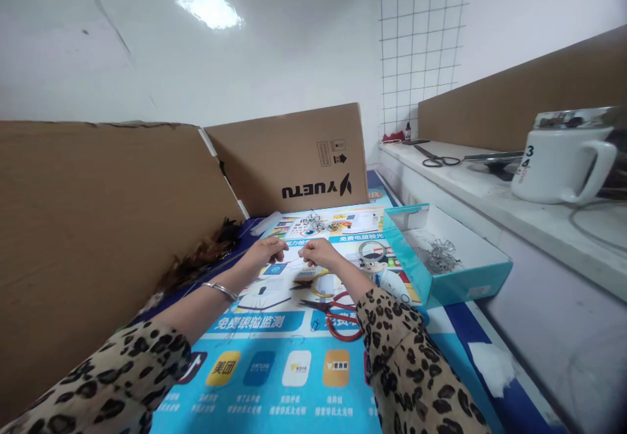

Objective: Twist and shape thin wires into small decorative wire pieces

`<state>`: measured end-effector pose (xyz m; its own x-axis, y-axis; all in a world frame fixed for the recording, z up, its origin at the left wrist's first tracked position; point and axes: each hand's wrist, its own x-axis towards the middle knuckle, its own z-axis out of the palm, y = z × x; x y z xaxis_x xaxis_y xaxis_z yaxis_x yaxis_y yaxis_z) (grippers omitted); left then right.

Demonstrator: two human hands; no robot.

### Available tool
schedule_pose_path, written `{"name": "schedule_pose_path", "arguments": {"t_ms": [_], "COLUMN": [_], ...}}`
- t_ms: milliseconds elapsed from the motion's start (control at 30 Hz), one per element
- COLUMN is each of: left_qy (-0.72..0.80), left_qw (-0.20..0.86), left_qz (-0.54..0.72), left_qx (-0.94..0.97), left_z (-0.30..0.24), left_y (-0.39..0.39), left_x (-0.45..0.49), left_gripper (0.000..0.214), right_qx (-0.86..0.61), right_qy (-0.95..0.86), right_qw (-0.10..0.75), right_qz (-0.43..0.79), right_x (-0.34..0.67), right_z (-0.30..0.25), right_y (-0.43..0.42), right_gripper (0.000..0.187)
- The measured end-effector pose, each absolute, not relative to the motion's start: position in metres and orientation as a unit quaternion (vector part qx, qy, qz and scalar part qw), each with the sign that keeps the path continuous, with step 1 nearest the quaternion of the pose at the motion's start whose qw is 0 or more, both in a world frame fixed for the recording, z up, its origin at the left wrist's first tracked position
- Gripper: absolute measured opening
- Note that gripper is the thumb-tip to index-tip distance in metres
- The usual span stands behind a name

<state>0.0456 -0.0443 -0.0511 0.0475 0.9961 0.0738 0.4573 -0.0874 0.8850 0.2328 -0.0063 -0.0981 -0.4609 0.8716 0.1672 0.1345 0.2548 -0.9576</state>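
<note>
Although whatever sits between the fingertips is too small to resolve, both hands are closed in a pinch: left hand (267,251) and right hand (318,254), fingertips nearly touching, held just above the blue printed poster sheet (274,369).

Nearest things: small yellow-gripped hand tool (317,284) directly beneath the hands; red-handled steel scissors (343,320) under the right wrist, blades parted and pointing left.

Leopard-print right sleeve (406,356) hangs close over the scissor loops.

Shallow teal cardboard box (465,284) lies just right of the right forearm, with a tangle of silvery wire scraps (441,258) inside.

Risks, as judged:
- A slack pinch would drop any tiny piece onto the busy print, where it would be hard to find.
- Lowering the right wrist could snag the cuff on the parted blades or push the scissors away.
- An outward swing of the right elbow could knock the box and scatter the scraps.
</note>
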Motion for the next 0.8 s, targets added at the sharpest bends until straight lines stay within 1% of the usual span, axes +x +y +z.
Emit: {"name": "schedule_pose_path", "arguments": {"t_ms": [300,433,567,633,733,800], "left_qy": [0.540,0.521,0.511,0.510,0.520,0.527], "left_qw": [0.453,0.483,0.486,0.475,0.443,0.421], "left_qz": [0.302,0.292,0.299,0.310,0.328,0.337], "left_qx": [0.642,0.641,0.642,0.646,0.652,0.657], "left_z": [-0.075,-0.084,-0.086,-0.086,-0.086,-0.088], "left_y": [-0.026,-0.015,-0.007,-0.004,-0.002,-0.002], "left_x": [0.029,0.024,0.014,0.007,-0.005,-0.011], "left_gripper": [0.035,0.037,0.035,0.032,0.025,0.020], "right_qx": [-0.440,-0.462,-0.482,-0.489,-0.498,-0.506], "right_qy": [-0.707,-0.710,-0.716,-0.727,-0.764,-0.781], "right_qw": [0.365,0.360,0.371,0.369,0.349,0.322], "right_qz": [0.417,0.391,0.342,0.311,0.215,0.175], "right_x": [0.228,0.225,0.222,0.219,0.212,0.207], "right_z": [-0.127,-0.126,-0.115,-0.110,-0.108,-0.109], "right_y": [-0.008,-0.011,-0.021,-0.028,-0.038,-0.043], "right_gripper": [0.017,0.021,0.020,0.030,0.054,0.071]}}
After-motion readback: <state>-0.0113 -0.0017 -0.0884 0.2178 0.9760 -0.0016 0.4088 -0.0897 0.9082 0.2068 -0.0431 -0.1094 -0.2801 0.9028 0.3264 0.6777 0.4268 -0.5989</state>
